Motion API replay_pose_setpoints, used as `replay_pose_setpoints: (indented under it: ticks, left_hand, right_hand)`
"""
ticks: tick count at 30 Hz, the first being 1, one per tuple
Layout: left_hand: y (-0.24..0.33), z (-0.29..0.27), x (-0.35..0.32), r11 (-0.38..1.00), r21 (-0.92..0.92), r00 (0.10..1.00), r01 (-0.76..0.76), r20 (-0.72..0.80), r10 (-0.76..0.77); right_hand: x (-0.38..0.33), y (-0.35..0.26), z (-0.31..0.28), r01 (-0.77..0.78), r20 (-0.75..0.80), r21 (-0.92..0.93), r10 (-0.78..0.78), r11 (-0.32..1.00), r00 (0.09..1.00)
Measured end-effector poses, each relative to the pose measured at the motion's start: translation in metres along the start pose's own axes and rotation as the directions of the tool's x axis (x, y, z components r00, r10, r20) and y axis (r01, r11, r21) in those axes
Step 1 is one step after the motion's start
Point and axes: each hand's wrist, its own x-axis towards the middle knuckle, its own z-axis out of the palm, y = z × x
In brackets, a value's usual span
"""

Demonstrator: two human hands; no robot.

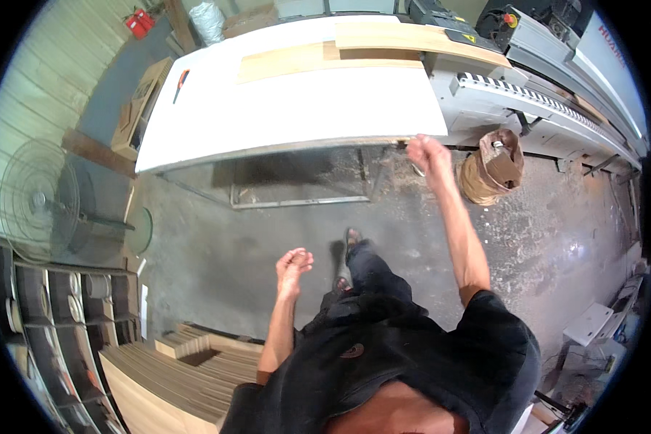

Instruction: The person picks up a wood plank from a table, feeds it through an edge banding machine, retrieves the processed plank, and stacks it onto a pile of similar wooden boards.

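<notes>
My left hand (294, 267) is raised over the floor, left of my legs, with its fingers loosely curled in and nothing visible in them. Farther forward, my right hand (428, 154) is closed like a loose fist by the right front corner of the white-topped table (296, 108). Its curled fingers hide whatever may be inside. A brown sack (477, 177) with scraps in its mouth stands on the floor right of that hand. Pale wood panels (282, 64) lie along the table's far side, and an orange-and-black hand tool (181, 84) lies near its left end.
A long grey machine (542, 101) runs along the right behind the sack. At left are a caged fan (40, 197) and a shelf rack (58, 318) with rolls. Stacked boards (166, 376) stand close at my left. A metal frame (300, 203) supports the table.
</notes>
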Motion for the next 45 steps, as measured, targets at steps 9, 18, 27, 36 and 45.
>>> replay_pose_setpoints:
  ticks: [9, 18, 27, 36, 45]
  left_hand:
    - [0.073, 0.002, 0.107, 1.0, 0.013, 0.995, -0.007, -0.102, 0.009]
    - [0.209, 0.06, 0.205, 0.97, 0.104, 0.956, -0.22, -0.175, 0.236]
    - [0.305, 0.059, 0.38, 0.67, 0.546, 0.742, -0.503, -0.124, 0.659]
    - [0.33, 0.025, 0.475, 0.63, 0.423, 0.73, -0.651, 0.123, 0.672]
    - [0.32, 0.004, 0.498, 0.151, 0.655, 0.451, -0.74, 0.318, 0.834]
  right_hand:
    - [0.322, -0.048, -0.003, 0.17, -0.293, 0.432, -0.041, 0.886, 0.955]
    - [0.359, -0.019, 0.054, 0.52, -0.602, 0.37, -0.227, 0.77, 0.765]
    - [0.21, 0.074, 0.261, -0.06, -0.116, 0.527, 0.142, 0.848, 0.983]
    - [0.237, 0.109, 0.287, -0.152, -0.062, 0.408, 0.194, 0.9, 0.979]
    - [0.249, 0.1, 0.298, 0.689, 0.552, -0.724, -0.587, 0.013, 0.592]
